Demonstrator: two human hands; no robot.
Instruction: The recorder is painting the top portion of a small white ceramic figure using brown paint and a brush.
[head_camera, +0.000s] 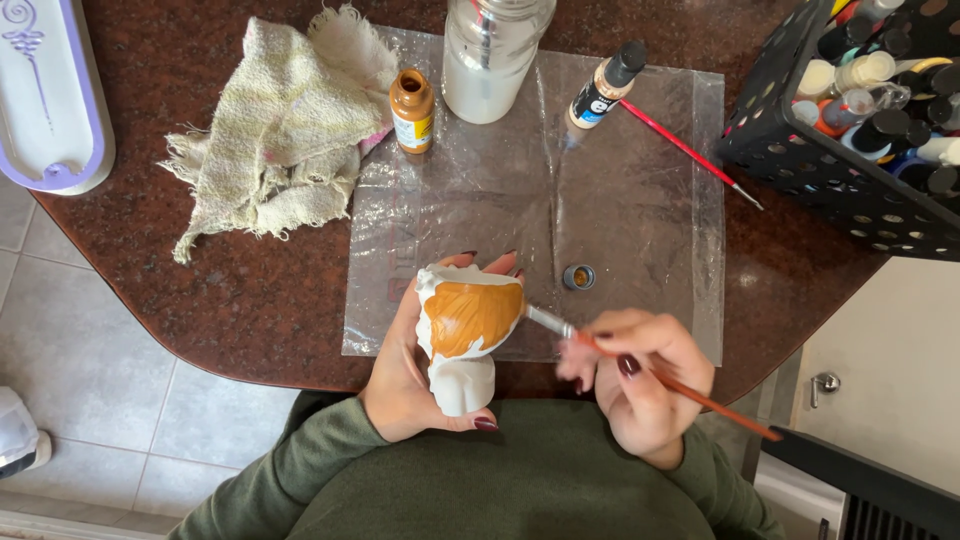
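1. The table, dark brown and speckled, fills the upper view. A clear plastic sheet lies across its middle, and a frayed cream cloth lies at ten o'clock from the sheet's centre.
2. A black perforated basket of paint bottles stands at two o'clock. A tall clear jar of cloudy water stands at twelve.
3. The white figurine, partly coated in ochre paint, is held at six o'clock over the table's near edge. An open ochre paint bottle stands at eleven, a capped bottle at one with a spare red brush beside it, and a small cap lies just above the figurine.
4. Risk, as a judgement: the fresh coat lies close to the gripping fingers, so a shifted grip could smear it. A loaded brush could also drip onto the green sleeves, beyond the sheet.
5. The left hand is curled closed around the figurine, fingertips over its top and thumb near its base.
6. The right hand is pinched narrowly on a red-handled brush, whose bristles touch the figurine's painted right edge.
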